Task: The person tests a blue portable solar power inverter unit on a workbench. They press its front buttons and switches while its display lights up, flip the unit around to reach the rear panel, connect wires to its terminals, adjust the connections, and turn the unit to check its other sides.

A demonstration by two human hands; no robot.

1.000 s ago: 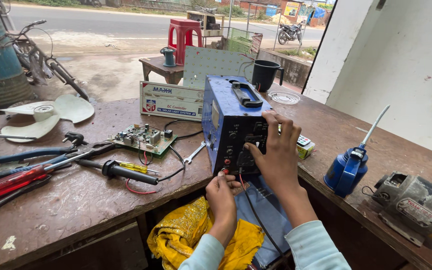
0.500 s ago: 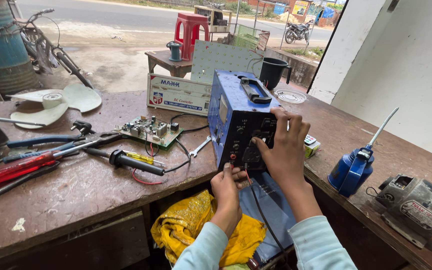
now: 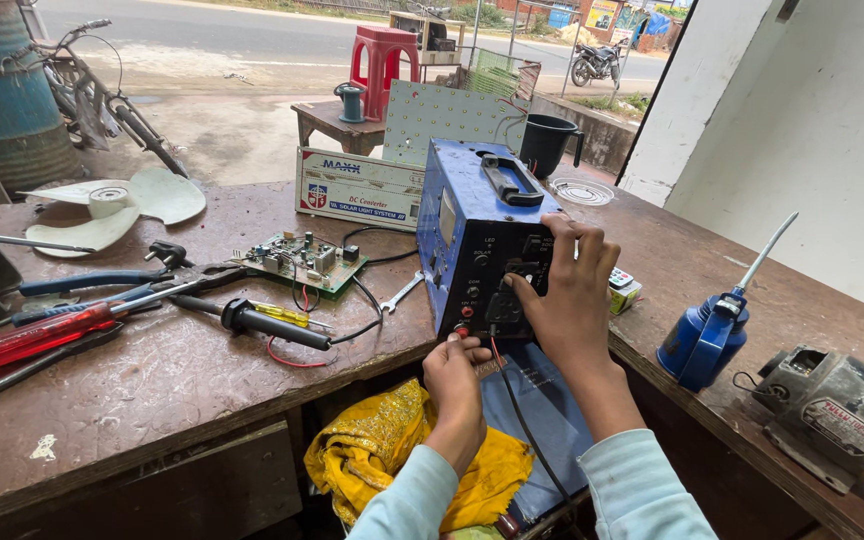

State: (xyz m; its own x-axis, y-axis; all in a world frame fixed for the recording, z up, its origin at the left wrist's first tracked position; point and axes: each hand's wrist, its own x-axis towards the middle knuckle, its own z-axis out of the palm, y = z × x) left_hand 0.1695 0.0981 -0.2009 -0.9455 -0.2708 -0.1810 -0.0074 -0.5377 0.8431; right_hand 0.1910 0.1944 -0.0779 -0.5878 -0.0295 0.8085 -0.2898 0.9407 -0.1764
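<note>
Blue metal unit [image 3: 482, 235] at tabletop [image 3: 172, 370] edge, twelve o'clock from us: our right hand [image 3: 567, 290] stays spread on its front panel, left hand [image 3: 455, 372] still pinching below, position unchanged.

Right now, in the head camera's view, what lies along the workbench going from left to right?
Red-handled screwdriver → green circuit board → blue metal box, with the left hand at its lower front and the right hand on its face → blue oil can → grey electric motor.
</note>
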